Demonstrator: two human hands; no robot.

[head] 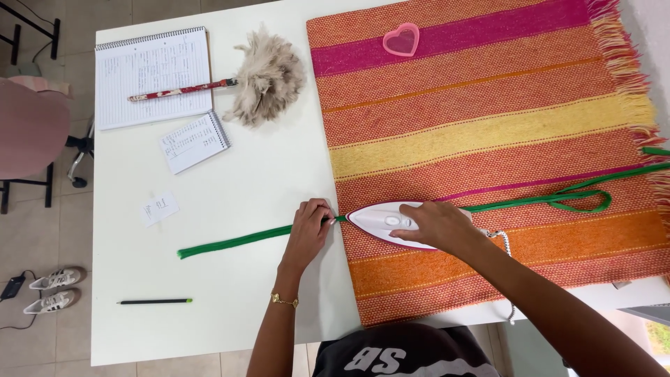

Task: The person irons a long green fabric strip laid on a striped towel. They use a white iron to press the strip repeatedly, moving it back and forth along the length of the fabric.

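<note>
White tabletop (230,209) on a pale tiled floor; striped orange, yellow and magenta woven mat (488,139) covers its right half. White clothes iron (391,222) lies on the mat's left edge, long axis left-right, tip pointing left. Long green ribbon (237,239) runs left-right under it, from bare tabletop onto the mat. Right hand (436,227) closed over the iron's top. Left hand (310,227), fingers (322,218) pinched on the ribbon just left of the tip.
</note>
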